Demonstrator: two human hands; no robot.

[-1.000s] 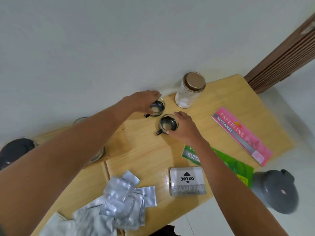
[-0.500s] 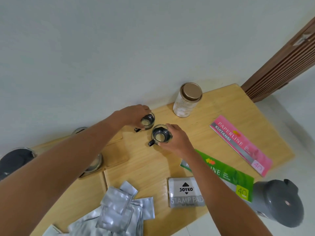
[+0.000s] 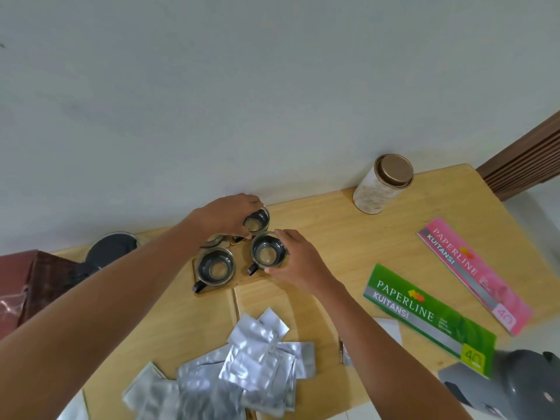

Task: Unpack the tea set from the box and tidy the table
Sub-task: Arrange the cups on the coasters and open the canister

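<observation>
Left hand (image 3: 228, 215) grasps far glass cup (image 3: 257, 221); right hand (image 3: 298, 262) grasps near glass cup (image 3: 268, 253), at its 5 o'clock.

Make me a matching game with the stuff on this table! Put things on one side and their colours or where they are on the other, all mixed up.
Things:
1. jar lid
2. packets
3. left hand
4. longer Paperline booklet

Clues:
A. green
B. shiny silver, piled at the near edge
C. on the glass cup nearest the wall
D. brown-gold

Pairs: 1-D, 2-B, 3-C, 4-A
</observation>
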